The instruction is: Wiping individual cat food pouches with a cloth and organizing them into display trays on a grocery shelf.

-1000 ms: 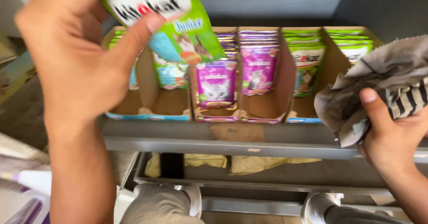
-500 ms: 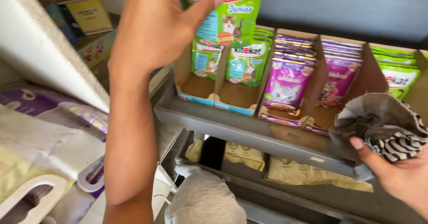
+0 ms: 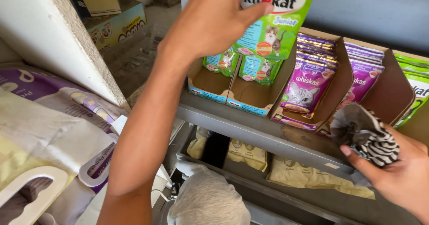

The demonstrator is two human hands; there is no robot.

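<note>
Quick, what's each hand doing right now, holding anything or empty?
Left hand: closed on a green cat food pouch, raised above the shelf boxes.
Right hand: closed on a bunched striped grey cloth, by the shelf edge.

A grey metal shelf (image 3: 250, 133) runs across the scene, with a lower shelf (image 3: 286, 193) beneath it holding flat beige packets. Behind stands a dark grey back wall (image 3: 371, 14). At the left, a white rough-edged slab (image 3: 49, 37) leans over large bags. Farther back, sunlit concrete floor (image 3: 134, 55) shows beside stacked cardboard boxes (image 3: 111, 14).
</note>
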